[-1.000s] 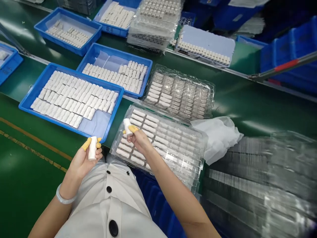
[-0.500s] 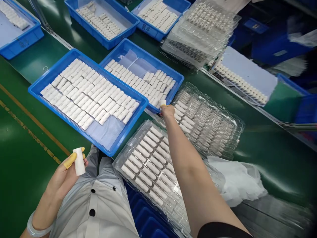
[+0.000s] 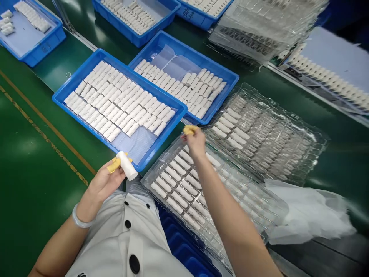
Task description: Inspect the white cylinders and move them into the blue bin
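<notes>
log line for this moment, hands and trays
left hand: holds white cylinder | right hand: by edge of clear tray, nothing visibly held | nearest blue tray: partly filled, white pieces

A factory, evidently (blue bins [image 3: 161,94], rows of white parts [image 3: 123,102]).

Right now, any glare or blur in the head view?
Head view: glare spots on the front clear tray and rear clear tray; head view: right hand looks softly blurred; head view: lower right corner dark and soft.
</notes>
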The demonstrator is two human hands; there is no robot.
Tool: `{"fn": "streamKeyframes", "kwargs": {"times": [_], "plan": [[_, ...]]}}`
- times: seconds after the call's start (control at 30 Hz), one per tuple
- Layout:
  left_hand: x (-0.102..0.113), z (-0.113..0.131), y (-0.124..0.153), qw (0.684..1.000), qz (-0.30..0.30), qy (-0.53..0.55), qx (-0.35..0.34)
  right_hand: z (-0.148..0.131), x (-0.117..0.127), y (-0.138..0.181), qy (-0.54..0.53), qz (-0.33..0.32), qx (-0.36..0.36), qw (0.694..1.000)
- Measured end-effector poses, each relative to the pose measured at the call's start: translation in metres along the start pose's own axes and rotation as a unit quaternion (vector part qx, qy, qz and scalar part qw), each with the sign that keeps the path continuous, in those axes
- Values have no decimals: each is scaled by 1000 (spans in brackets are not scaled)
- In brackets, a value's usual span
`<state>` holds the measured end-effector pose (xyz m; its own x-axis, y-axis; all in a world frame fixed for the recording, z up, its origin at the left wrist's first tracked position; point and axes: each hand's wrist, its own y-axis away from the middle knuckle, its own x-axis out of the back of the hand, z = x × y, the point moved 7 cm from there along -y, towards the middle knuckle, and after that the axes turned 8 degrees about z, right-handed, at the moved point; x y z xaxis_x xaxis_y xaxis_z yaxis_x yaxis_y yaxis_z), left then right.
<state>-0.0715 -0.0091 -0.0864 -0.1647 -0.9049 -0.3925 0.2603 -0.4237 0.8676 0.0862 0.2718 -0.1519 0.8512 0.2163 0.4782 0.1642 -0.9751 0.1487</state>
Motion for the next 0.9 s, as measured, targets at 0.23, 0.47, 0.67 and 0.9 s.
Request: {"fn": "streamKeyframes", "kwargs": {"times": [0.23,0.47,0.67,0.9], "plan": [[-32,-3,15,984,-96,-101,-109,-51,-31,185,-319,-285,-215,878],[-57,-13,37,935,-196,-249,-159,-83,-8,230,-423,-203,-228,853],[-72,-24,46,912,-239,-295,-155,-92,30,239,-384,-66,-101,915],[-88,-37,53,900,-266,-311,-152,-87,41,246,-456,-97,-158,870]]}}
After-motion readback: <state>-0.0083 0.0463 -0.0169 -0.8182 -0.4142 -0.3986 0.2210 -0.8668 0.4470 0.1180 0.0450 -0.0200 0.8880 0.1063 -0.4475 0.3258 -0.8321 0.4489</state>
